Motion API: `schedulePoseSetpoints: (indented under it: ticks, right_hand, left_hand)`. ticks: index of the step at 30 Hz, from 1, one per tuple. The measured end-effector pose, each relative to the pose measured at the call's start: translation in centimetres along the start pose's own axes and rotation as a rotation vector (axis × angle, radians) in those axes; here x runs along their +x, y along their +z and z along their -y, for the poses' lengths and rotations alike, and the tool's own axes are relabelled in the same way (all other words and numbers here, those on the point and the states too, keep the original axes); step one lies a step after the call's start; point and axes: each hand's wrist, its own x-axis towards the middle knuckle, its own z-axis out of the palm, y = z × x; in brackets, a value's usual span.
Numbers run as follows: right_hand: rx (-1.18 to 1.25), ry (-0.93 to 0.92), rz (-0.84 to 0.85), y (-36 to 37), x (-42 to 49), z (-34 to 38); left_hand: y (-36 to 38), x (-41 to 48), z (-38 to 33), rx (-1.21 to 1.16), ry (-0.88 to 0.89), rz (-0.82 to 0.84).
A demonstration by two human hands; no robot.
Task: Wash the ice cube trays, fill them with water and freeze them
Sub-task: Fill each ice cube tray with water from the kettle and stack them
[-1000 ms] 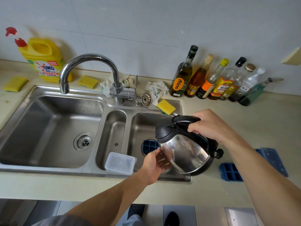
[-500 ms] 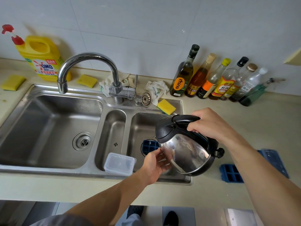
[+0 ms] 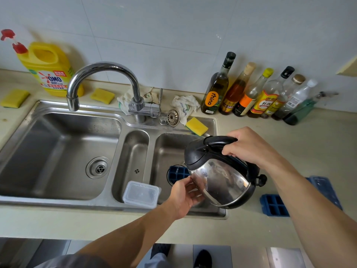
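Observation:
My right hand [image 3: 249, 146] grips the black handle of a steel kettle [image 3: 222, 178], tilted with its spout to the left over the right sink basin [image 3: 168, 146]. A thin stream of water falls from the spout onto a blue ice cube tray [image 3: 177, 174] below it. My left hand [image 3: 185, 196] holds that tray's near end, mostly hidden behind the kettle. A second blue ice cube tray [image 3: 274, 206] lies on the counter to the right, partly covered by my right forearm, with a blue lid [image 3: 322, 186] behind it.
A clear lidded plastic box [image 3: 142, 194] rests on the sink's front rim. The faucet [image 3: 104, 74] arches over the large left basin. Yellow sponges [image 3: 197, 126], cloths and a drain strainer lie behind the sink. Several bottles [image 3: 251, 93] line the wall; a yellow detergent jug [image 3: 48, 68] stands far left.
The kettle has tipped a little further and water now runs from its spout onto the tray. Both hands stay in nearly the same place.

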Motion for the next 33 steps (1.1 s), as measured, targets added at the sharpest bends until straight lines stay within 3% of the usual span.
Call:
schedulePoseSetpoints:
  ticks: [33]
  right_hand:
    - [-0.017,-0.014,0.013,-1.4,-1.2,-0.5]
  left_hand:
    - [1.3,-0.4,1.0,0.031,-0.019,0.019]
